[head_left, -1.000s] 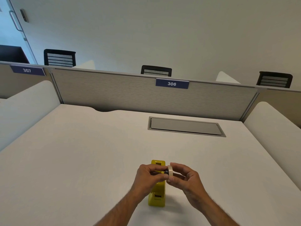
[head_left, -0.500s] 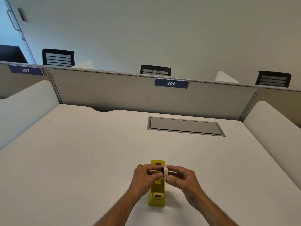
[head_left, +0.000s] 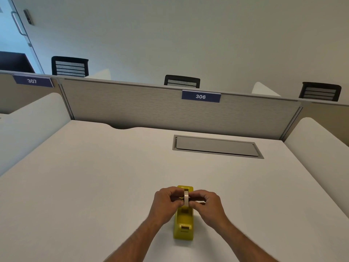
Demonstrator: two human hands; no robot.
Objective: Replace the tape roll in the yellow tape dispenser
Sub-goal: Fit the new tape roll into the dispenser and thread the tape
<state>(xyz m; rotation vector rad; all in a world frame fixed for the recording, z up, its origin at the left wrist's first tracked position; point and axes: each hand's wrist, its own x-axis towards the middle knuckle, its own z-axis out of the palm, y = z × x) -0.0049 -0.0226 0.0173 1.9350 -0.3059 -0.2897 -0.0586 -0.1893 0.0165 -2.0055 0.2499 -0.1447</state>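
The yellow tape dispenser [head_left: 184, 222] stands on the white desk [head_left: 94, 186], its cutter end towards me. A pale tape roll [head_left: 186, 198] is held edge-on and upright over the dispenser's middle slot. My left hand [head_left: 167, 202] pinches the roll from the left side, and my right hand [head_left: 205, 203] pinches it from the right. The fingers hide the roll's hub and the slot below it, so I cannot tell whether the roll rests in the dispenser.
A grey cable hatch [head_left: 217, 146] is set flush into the desk beyond the dispenser. A grey partition [head_left: 151, 108] with a "306" label closes the far edge, and white side panels [head_left: 319, 140] flank the desk.
Both hands have brought the roll left and down, from beside the dispenser to directly over its slot. The roll has turned more edge-on to me.
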